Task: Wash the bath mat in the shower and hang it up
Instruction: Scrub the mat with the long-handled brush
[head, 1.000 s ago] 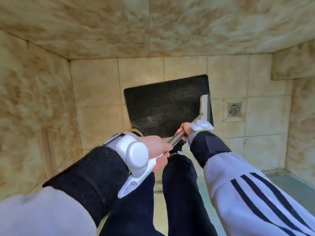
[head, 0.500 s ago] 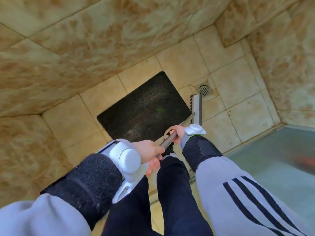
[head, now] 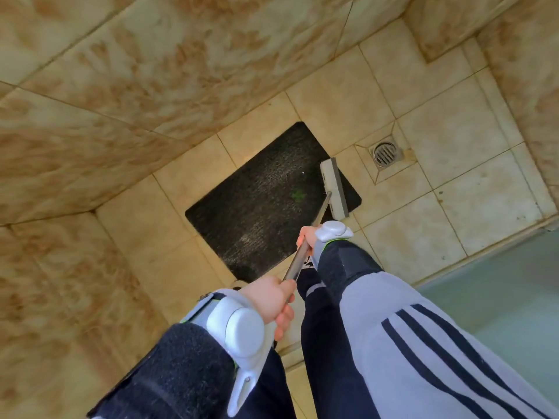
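The bath mat (head: 266, 201) lies flat on the tiled shower floor (head: 453, 213), a dark rectangle set at an angle, its far long side close to the beige wall (head: 151, 86). A small green fleck shows on its pile near the middle.

Both hands are on a long-handled scrubber. The left grip (head: 269, 297) is clenched round the near end of the metal handle (head: 298, 260), with the fingers curled under it. The right grip (head: 306, 237) is wrapped round the same handle further down, closer to the mat. Each wrist carries a pale grey band device, one on the left (head: 239, 328) and one on the right (head: 332, 230).

The scrubber's pale head (head: 334, 189) lies across the mat's right-hand end, its lower tip reaching just past the mat's edge onto the tile. The round floor drain (head: 384, 154) sits near that end, beside the mat but not touching it.

Dark trouser legs (head: 320, 343) stand at the near edge of the shower floor, and a grey sleeve with dark stripes (head: 423, 343) covers the right arm.
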### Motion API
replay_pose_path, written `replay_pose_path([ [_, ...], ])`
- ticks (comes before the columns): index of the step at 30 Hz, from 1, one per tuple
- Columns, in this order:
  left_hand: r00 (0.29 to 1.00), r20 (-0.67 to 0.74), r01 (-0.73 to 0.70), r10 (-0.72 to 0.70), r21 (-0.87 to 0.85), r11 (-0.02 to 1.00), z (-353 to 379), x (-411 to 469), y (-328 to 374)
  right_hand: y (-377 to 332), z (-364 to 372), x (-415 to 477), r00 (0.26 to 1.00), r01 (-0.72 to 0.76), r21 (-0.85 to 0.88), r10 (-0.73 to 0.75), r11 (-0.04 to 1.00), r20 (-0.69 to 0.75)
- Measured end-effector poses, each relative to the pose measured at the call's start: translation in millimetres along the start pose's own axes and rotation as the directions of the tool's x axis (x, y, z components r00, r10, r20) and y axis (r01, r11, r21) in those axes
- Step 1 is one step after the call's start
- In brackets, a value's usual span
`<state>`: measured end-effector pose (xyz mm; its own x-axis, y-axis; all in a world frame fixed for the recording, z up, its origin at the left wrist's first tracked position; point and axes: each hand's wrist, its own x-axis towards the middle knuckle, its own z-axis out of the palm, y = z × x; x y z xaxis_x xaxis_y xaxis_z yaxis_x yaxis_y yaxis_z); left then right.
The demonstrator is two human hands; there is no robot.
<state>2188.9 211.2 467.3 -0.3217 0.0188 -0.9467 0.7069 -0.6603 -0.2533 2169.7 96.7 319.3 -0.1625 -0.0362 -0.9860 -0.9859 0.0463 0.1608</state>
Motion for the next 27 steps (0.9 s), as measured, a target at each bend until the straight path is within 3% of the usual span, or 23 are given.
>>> replay_pose_path([
  [5, 0.999, 0.031, -0.017, 0.017, -0.02, 1.0, -22.7, -0.5, 15.8, -17.5, 2.0, -3.9, 0.996, 0.068, -0.076, -0.072, 0.995, -0.052],
  [20, 0.984, 0.074, -0.134, 0.16, -0.276, 0.952, -50.7, -6.3, 39.7, -83.4, 13.4, -2.8, 0.966, 0.253, 0.091, -0.248, 0.963, -0.068],
  [25, 0.979, 0.01, -0.198, 0.204, -0.197, 0.96, -40.3, -3.4, 22.3, -66.4, 17.3, 11.2, 0.968, 0.249, 0.187, -0.238, 0.95, -0.083],
  [27, 0.98, -0.014, -0.196, 0.196, -0.115, 0.974, -31.1, -3.6, 10.0, -52.2, 17.4, 12.7, 0.957, 0.29, 0.313, -0.273, 0.904, -0.098],
])
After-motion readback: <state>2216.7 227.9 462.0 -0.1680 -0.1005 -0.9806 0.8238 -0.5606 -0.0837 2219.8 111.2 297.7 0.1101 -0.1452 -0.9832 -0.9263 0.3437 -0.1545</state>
